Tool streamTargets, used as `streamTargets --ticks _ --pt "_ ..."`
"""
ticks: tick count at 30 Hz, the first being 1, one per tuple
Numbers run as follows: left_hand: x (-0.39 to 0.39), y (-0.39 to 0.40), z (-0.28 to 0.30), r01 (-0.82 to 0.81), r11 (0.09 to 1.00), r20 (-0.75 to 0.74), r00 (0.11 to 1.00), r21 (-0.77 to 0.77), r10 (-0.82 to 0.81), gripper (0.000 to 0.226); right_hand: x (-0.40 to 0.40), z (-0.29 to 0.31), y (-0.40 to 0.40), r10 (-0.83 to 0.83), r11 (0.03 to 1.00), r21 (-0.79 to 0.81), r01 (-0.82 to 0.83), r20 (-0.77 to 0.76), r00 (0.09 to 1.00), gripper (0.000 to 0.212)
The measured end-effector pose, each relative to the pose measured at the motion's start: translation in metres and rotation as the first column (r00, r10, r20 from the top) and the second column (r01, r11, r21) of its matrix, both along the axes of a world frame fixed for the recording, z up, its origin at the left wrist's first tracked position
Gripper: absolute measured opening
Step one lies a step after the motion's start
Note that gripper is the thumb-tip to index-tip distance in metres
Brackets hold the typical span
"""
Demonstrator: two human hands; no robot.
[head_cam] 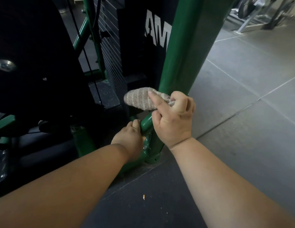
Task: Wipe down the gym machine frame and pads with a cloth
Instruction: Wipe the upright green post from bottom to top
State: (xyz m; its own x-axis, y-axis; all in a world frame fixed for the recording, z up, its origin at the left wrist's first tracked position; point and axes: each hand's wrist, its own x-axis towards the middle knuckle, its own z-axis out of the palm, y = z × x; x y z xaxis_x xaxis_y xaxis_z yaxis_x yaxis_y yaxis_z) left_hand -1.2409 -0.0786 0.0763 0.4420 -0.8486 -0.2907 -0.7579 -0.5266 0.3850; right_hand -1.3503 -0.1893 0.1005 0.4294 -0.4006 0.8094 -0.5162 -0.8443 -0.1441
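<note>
Both bare forearms are reaching forward and downward. The left hand (128,139) is lying knuckles-up with its fingers (135,123) curling over the green frame tube (146,124). The right hand (173,119) is sitting higher, pinching the cloth (140,99) under its thumb, its other fingers folding inward.

Green post (189,46) runs off the top edge at 12 o'clock. White lettering (157,32) on the black panel is half hidden behind the post, unreadable. Cloth (140,99) is partly covered by the right hand (172,119). Left hand (128,140) fingertips go behind the lower green tube (146,124). Gear (265,12) at 1 o'clock is blurred and cropped. Speck (144,197) on the floor is too small to identify.
</note>
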Motion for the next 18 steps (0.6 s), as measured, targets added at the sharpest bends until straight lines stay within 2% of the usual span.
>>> streamTargets --ticks 3,5,8,10,12,15,18 --pt "0.003 0.005 0.016 -0.060 0.997 -0.127 0.991 -0.049 0.053 0.060 -0.004 0.003 0.001 0.023 0.999 0.038 -0.022 -0.012 1.000 0.051" --pt "0.002 0.011 0.035 -0.163 0.964 -0.181 0.975 -0.212 0.126 0.054 -0.009 0.003 -0.001 0.064 0.997 0.050 -0.062 -0.040 0.997 0.052" --pt "-0.007 0.018 0.073 -0.370 0.788 -0.360 0.910 -0.492 0.203 0.036 -0.018 0.010 -0.002 0.137 0.985 0.115 -0.127 -0.077 0.988 0.057" --pt "-0.014 0.018 0.092 -0.468 0.707 -0.480 0.853 -0.530 0.206 0.029 -0.029 0.021 -0.005 0.198 0.970 0.158 -0.184 -0.084 0.977 0.060" --pt "-0.018 0.014 0.101 -0.525 0.668 -0.543 0.813 -0.527 0.211 0.017 -0.041 0.032 -0.006 0.238 0.955 0.195 -0.224 -0.048 0.970 0.061" --pt "-0.025 0.009 0.112 -0.548 0.604 -0.506 0.822 -0.579 0.261 0.013 -0.051 0.045 -0.007 0.201 0.947 0.230 -0.222 0.113 0.973 0.044" --pt "-0.036 0.013 0.116 -0.389 0.534 -0.298 0.921 -0.750 0.252 0.024 -0.051 0.049 -0.009 0.152 0.950 0.255 -0.183 0.135 0.979 0.027"
